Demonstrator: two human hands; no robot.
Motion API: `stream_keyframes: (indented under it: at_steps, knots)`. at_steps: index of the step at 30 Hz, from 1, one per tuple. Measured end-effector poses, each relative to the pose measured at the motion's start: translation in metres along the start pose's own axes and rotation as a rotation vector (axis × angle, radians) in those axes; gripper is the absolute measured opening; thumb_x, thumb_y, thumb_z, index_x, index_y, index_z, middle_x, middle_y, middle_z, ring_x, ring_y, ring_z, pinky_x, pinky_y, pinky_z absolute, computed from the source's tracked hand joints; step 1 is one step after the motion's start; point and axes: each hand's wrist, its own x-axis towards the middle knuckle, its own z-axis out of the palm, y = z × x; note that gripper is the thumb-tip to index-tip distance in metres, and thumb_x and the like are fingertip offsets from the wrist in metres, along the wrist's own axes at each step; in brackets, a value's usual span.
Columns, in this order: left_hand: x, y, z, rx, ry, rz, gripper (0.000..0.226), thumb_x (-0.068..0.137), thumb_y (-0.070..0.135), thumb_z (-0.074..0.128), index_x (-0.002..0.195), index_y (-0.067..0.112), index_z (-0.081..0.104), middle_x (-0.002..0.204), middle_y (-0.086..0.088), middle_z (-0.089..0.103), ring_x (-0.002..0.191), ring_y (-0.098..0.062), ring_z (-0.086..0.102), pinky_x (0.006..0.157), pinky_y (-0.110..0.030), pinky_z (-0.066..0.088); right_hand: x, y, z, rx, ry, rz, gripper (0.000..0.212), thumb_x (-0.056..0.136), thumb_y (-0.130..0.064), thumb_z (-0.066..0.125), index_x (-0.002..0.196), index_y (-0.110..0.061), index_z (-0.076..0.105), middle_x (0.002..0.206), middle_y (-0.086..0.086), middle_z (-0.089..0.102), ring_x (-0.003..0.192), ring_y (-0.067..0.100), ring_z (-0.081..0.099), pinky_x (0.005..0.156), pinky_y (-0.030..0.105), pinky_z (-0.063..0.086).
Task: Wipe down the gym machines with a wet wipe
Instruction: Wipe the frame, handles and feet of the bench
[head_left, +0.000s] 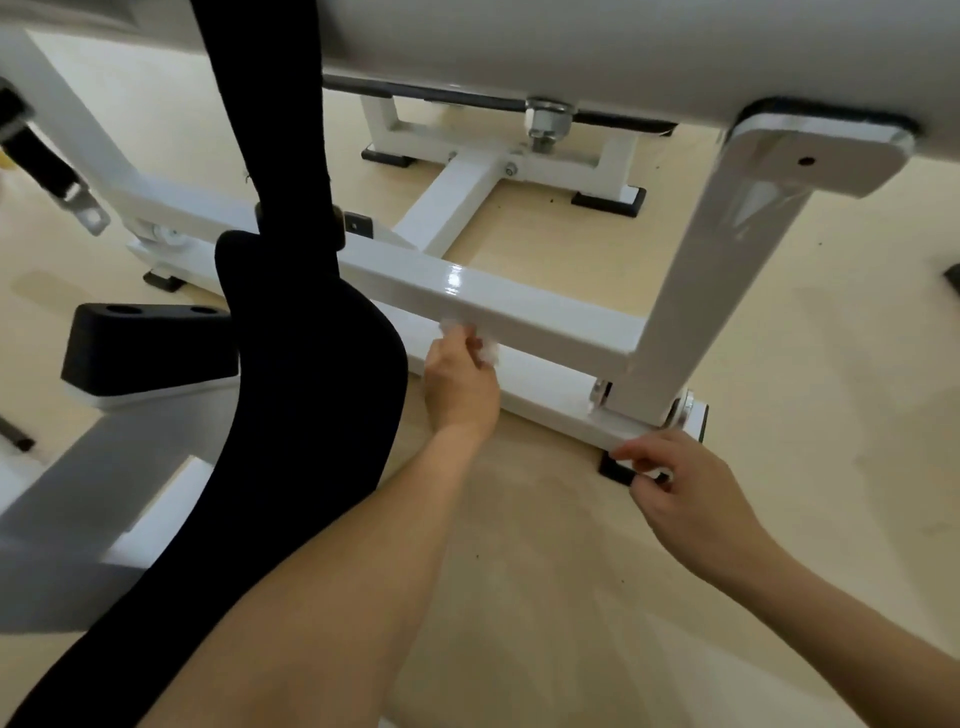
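Observation:
A white steel gym machine frame fills the view. Its glossy horizontal crossbar (524, 306) runs from centre left to a slanted upright post (717, 270). My left hand (460, 387) reaches under the crossbar's near face and grips a crumpled white wet wipe (489, 353) against it. Below lies the white base rail (550, 402). My right hand (685, 499) is at that rail's right end beside a black rubber foot (613, 470), with thumb and curled fingers holding the rail's edge.
A large black padded part (291, 364) hangs in front at left and hides part of the frame. A black rubber block (145, 343) sits at left, with a black strap and metal buckle (62, 176) above it. The machine's pale underside (571, 36) looms overhead. The floor (545, 571) is beige.

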Motion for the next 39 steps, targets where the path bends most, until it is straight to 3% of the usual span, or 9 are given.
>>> stream_keyframes:
  at_steps: [4, 9, 13, 17, 21, 27, 32, 35, 39]
  knots:
    - [0.005, -0.029, 0.018, 0.426, -0.420, -0.038, 0.064, 0.091, 0.007, 0.048, 0.149, 0.016, 0.022, 0.132, -0.018, 0.044, 0.120, -0.033, 0.048, 0.091, -0.034, 0.042, 0.010, 0.004, 0.001, -0.033, -0.096, 0.070, 0.033, 0.083, -0.001, 0.054, 0.099, -0.025, 0.070, 0.097, -0.009, 0.056, 0.085, 0.000, 0.053, 0.071, 0.004, 0.035]
    - [-0.048, -0.008, 0.048, 0.256, -0.421, -0.049, 0.064, 0.096, 0.000, 0.036, 0.152, 0.004, 0.005, 0.150, -0.018, 0.025, 0.134, -0.033, 0.029, 0.107, -0.033, 0.028, 0.017, 0.007, 0.005, 0.366, -0.006, 0.443, 0.031, 0.087, 0.000, 0.052, 0.096, -0.024, 0.069, 0.104, -0.001, 0.067, 0.082, 0.011, 0.059, 0.078, 0.028, 0.050]
    - [-0.094, 0.023, 0.071, -0.123, -0.383, -0.016, 0.038, 0.093, 0.011, 0.049, 0.131, 0.014, 0.047, 0.117, -0.008, 0.056, 0.106, -0.026, 0.054, 0.079, -0.023, 0.037, 0.019, 0.008, 0.004, 0.744, -0.019, 0.668, 0.028, 0.089, 0.005, 0.052, 0.110, -0.010, 0.064, 0.103, 0.005, 0.064, 0.092, 0.017, 0.063, 0.077, 0.031, 0.053]
    - [-0.081, 0.043, 0.068, -0.460, -0.185, -0.371, 0.030, 0.080, 0.011, 0.067, 0.100, 0.015, 0.045, 0.081, 0.006, 0.058, 0.074, -0.017, 0.056, 0.069, -0.026, 0.043, 0.015, 0.008, 0.005, 0.845, -0.081, 0.709, 0.027, 0.088, 0.004, 0.052, 0.107, -0.011, 0.062, 0.104, 0.011, 0.066, 0.099, 0.023, 0.064, 0.082, 0.036, 0.055]
    - [-0.066, 0.036, 0.072, -0.442, -0.244, -0.360, 0.013, 0.077, 0.008, 0.067, 0.087, 0.016, 0.064, 0.082, 0.004, 0.068, 0.082, -0.019, 0.064, 0.077, -0.027, 0.050, 0.007, 0.010, 0.003, 0.860, -0.116, 0.719, 0.021, 0.092, 0.001, 0.051, 0.103, -0.012, 0.064, 0.098, 0.007, 0.066, 0.088, 0.019, 0.061, 0.076, 0.032, 0.055]
    - [-0.103, 0.073, 0.088, -0.490, -0.087, -0.489, 0.012, 0.078, 0.011, 0.068, 0.081, 0.017, 0.059, 0.068, 0.011, 0.061, 0.074, -0.017, 0.061, 0.071, -0.025, 0.045, -0.004, 0.032, -0.006, 0.935, -0.047, 0.786, 0.021, 0.092, 0.002, 0.050, 0.103, -0.010, 0.063, 0.093, 0.009, 0.064, 0.086, 0.021, 0.059, 0.073, 0.032, 0.054]
    - [-0.127, 0.090, 0.104, -0.312, -0.438, -0.318, 0.009, 0.076, 0.012, 0.067, 0.074, 0.020, 0.064, 0.072, 0.006, 0.066, 0.075, -0.015, 0.064, 0.071, -0.021, 0.048, -0.004, 0.047, -0.007, 0.929, 0.077, 0.790, 0.021, 0.089, 0.003, 0.048, 0.104, -0.008, 0.058, 0.079, 0.007, 0.064, 0.070, 0.016, 0.061, 0.073, 0.033, 0.054]
    - [-0.119, 0.085, 0.101, -0.255, -0.643, -0.258, 0.008, 0.072, 0.014, 0.066, 0.066, 0.020, 0.065, 0.071, 0.004, 0.070, 0.075, -0.017, 0.069, 0.078, -0.033, 0.057, -0.002, 0.054, -0.006, 0.845, 0.174, 0.761, 0.020, 0.089, -0.003, 0.057, 0.105, -0.012, 0.050, 0.085, 0.009, 0.064, 0.072, 0.017, 0.063, 0.073, 0.035, 0.055]
    - [-0.106, 0.074, 0.086, -0.212, -0.663, -0.204, 0.011, 0.080, 0.012, 0.061, 0.076, 0.022, 0.066, 0.078, 0.006, 0.067, 0.080, -0.016, 0.062, 0.080, -0.030, 0.051, 0.015, 0.059, 0.000, 0.700, 0.185, 0.644, 0.024, 0.080, -0.025, 0.076, 0.090, -0.016, 0.057, 0.079, 0.008, 0.064, 0.071, 0.021, 0.062, 0.074, 0.042, 0.056]
